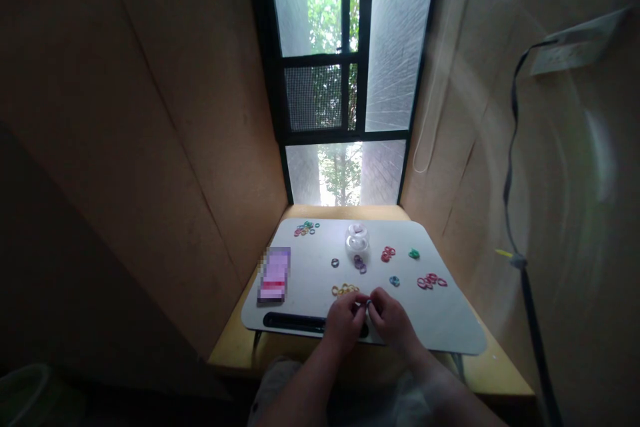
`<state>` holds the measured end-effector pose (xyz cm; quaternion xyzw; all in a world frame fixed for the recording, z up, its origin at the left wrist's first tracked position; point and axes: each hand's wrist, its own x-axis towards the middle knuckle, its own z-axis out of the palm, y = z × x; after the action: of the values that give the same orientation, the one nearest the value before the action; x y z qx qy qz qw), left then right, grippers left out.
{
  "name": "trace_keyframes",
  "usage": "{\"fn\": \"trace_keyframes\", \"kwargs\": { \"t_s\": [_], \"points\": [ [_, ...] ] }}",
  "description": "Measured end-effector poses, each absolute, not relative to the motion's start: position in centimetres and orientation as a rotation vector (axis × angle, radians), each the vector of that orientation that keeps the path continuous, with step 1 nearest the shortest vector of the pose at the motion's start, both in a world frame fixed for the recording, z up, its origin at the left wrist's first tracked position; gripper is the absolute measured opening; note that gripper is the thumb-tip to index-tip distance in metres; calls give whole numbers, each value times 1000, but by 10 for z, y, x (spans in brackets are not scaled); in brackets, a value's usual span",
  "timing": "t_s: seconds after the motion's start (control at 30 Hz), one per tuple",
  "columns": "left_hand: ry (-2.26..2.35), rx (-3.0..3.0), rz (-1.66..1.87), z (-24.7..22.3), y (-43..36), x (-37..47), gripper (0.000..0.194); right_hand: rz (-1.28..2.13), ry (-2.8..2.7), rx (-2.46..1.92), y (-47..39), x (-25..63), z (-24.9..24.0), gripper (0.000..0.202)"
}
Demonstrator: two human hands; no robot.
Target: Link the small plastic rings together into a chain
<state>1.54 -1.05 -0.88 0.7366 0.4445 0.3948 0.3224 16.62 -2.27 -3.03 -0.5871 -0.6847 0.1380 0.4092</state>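
My left hand (345, 321) and my right hand (393, 321) meet above the near edge of the white lap table, fingertips pinched close together. A small bluish ring-like band (369, 303) shows at the fingertips of my right hand. The left fingers are closed too, but what they hold is hidden. Just beyond my left hand lies a cluster of yellow elastic bands (345, 289). Farther off are purple bands (360, 264), a dark band (335, 263), red bands (387, 253), blue bands (395, 281), green bands (414, 253) and pinkish-red bands (432, 281).
A clear round container (357, 240) stands toward the back of the lap table (450, 327), with mixed-colour bands (307, 229) at back left. A phone (274, 275) lies on the left. A black slot (295, 321) runs along the front. Walls flank both sides; a cable (511, 147) hangs right.
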Motion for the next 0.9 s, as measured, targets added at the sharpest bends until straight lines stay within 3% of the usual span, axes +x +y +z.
{"fn": "trace_keyframes", "kwargs": {
  "t_s": [0.63, 0.9],
  "points": [
    [1025, 1890, 1040, -9, -8, 14, 31, 387, -1684, -1447, -20, 169, -34, 11],
    [1079, 1842, 1053, -16, -4, 14, 24, 383, -1687, -1436, -22, 168, -28, 18]
  ]
}}
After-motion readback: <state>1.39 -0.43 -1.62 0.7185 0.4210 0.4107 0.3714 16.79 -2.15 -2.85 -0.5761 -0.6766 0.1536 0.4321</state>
